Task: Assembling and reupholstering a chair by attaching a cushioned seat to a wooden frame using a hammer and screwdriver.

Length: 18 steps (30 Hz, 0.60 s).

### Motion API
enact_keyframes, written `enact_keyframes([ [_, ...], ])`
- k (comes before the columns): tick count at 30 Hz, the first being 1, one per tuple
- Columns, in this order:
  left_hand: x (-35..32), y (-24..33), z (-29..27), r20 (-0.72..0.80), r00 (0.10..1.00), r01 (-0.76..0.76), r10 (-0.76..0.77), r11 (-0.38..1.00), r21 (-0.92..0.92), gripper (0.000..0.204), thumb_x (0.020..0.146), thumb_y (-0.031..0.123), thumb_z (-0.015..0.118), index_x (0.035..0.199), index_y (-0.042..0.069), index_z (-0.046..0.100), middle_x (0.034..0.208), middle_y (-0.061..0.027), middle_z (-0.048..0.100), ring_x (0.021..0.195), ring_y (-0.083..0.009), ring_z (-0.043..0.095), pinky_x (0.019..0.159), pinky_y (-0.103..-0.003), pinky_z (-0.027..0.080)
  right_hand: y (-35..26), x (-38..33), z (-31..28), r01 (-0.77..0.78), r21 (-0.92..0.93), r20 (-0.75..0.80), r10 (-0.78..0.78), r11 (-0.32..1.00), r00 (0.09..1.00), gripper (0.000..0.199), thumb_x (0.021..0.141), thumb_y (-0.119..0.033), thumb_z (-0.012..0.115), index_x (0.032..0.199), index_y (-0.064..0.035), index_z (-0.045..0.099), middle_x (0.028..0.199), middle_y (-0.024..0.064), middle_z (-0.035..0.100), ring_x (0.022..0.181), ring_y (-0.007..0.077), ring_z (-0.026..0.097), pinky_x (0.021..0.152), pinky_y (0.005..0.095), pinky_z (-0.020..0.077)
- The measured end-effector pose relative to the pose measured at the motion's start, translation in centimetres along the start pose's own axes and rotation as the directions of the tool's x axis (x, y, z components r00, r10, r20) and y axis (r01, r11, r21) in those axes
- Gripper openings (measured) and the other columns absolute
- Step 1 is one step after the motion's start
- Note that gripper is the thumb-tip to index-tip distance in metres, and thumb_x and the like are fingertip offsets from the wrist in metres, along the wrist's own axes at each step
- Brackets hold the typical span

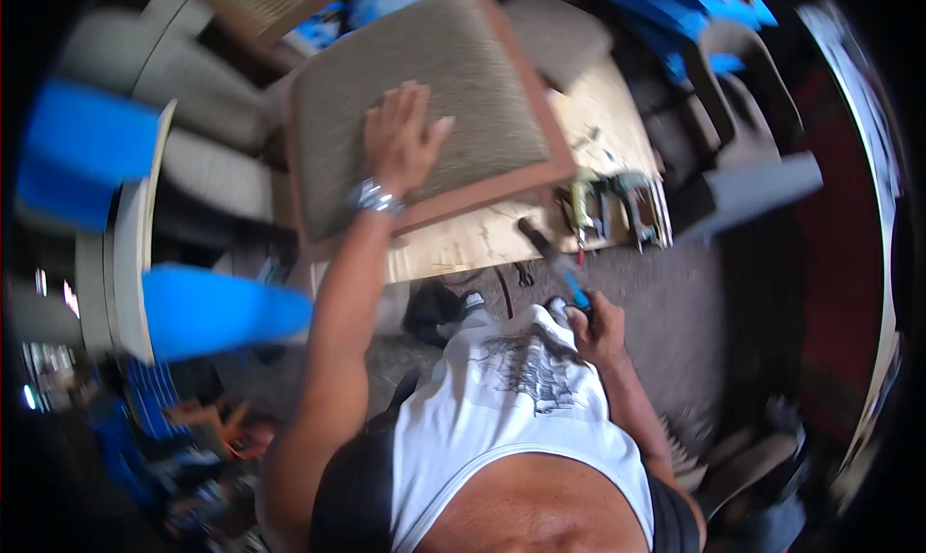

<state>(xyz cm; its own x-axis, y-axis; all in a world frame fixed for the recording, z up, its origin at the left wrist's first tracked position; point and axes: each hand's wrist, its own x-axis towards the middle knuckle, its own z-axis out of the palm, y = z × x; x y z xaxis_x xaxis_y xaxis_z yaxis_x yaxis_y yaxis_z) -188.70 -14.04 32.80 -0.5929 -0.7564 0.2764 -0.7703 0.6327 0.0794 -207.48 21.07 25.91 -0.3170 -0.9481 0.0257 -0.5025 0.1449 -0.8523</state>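
My left hand (405,134) lies flat on a padded seat (473,100), its fingers stretched out over the grey-brown fabric. A reddish-brown wooden frame borders this seat, which rests on a light wooden workbench (463,240). Lower right, beside my body, my right hand (602,329) is closed around a blue-handled tool (559,264). The tool's long dark end points up toward the bench edge; motion blur hides its exact kind.
Hand tools (603,211) lie at the bench's right corner. Blue-covered panels (222,312) stand at the left, near grey cushions (217,172). A curved chair part (743,90) is at the far right. Assorted clutter (217,437) covers the lower left floor.
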Motion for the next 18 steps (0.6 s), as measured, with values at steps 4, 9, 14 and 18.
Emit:
enact_keyframes([
  [4,-1.2,-7.0,-1.3,-0.037,0.996,-0.087,0.080,0.958,-0.274,0.061,0.098,0.049,0.049,0.143,0.008,0.047,0.154,-0.0138,0.039,0.144,-0.0337,0.032,0.115,-0.053,0.025,-5.5,1.4,3.2,-0.079,0.066,-0.135,0.087,0.995,0.987,0.024,0.091,-0.015,0.065,0.108,0.0010,0.060,0.075,0.0169,0.060,0.064,0.0224,0.059,0.063,0.0323,0.0490],
  [9,-3.6,-13.7,-4.7,0.085,0.979,-0.178,0.188,0.978,-0.108,0.063,0.100,0.046,0.046,0.150,0.008,0.037,0.158,-0.0125,0.031,0.147,-0.0325,0.025,0.121,-0.048,0.017,-13.2,6.4,3.8,0.006,-0.322,-0.260,-0.094,0.947,0.961,0.022,0.095,-0.016,0.061,0.111,-0.0013,0.058,0.079,0.0190,0.060,0.065,0.0319,0.059,0.060,0.0373,0.0480],
  [14,-2.5,-12.6,-3.4,0.020,0.864,-0.492,0.502,0.854,-0.171,0.065,0.101,0.044,0.039,0.153,0.006,0.030,0.160,-0.0127,0.026,0.149,-0.0307,0.020,0.121,-0.048,0.014,-22.6,7.5,4.9,0.011,-0.365,-0.436,-0.182,0.931,0.881,0.018,0.096,-0.018,0.060,0.101,-0.0009,0.058,0.067,0.0116,0.058,0.057,0.0223,0.057,0.051,0.0337,0.0446],
  [18,-1.2,-10.3,-2.9,0.065,0.818,-0.555,0.572,0.814,-0.175,0.062,0.102,0.040,0.035,0.152,0.004,0.030,0.160,-0.0129,0.026,0.149,-0.0289,0.020,0.122,-0.047,0.012,-25.4,5.8,8.1,0.282,-0.080,-0.672,-0.260,0.956,0.693,0.017,0.097,-0.018,0.060,0.096,-0.0012,0.057,0.065,0.0042,0.057,0.054,0.0100,0.055,0.047,0.0279,0.0412],
])
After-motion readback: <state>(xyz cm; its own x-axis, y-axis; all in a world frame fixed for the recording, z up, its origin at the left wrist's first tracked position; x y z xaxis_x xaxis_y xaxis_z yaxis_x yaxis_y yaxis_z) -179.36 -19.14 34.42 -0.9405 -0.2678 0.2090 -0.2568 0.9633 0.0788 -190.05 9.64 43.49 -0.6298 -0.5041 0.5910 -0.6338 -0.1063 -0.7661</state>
